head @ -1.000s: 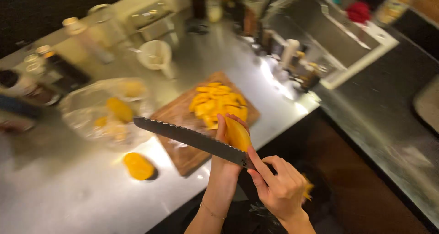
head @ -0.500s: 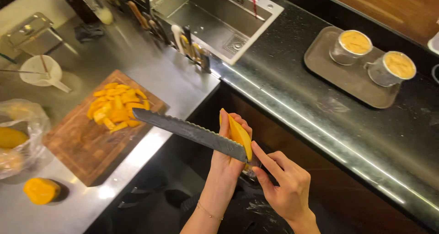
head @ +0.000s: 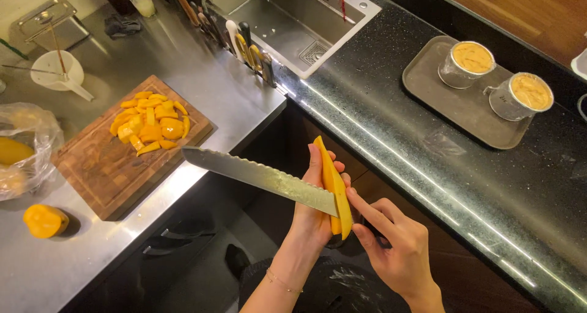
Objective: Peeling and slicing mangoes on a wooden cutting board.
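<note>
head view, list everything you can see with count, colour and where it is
mango slice: 1, yellow-orange, held upright in the left hand
serrated knife: 1, steel, blade across the slice
cutting board: 1, brown wood, on the steel counter
mango chunks: a pile, orange, on the board
mango piece: 1, orange, on the counter by the board
plastic bag: 1, clear, left edge
funnel: 1, white, far counter
sink: 1, steel, top centre
tray: 1, grey, on the black counter
metal cups: 2, orange filling, on the tray
left hand: holds the slice
right hand: holds the knife handle
</note>
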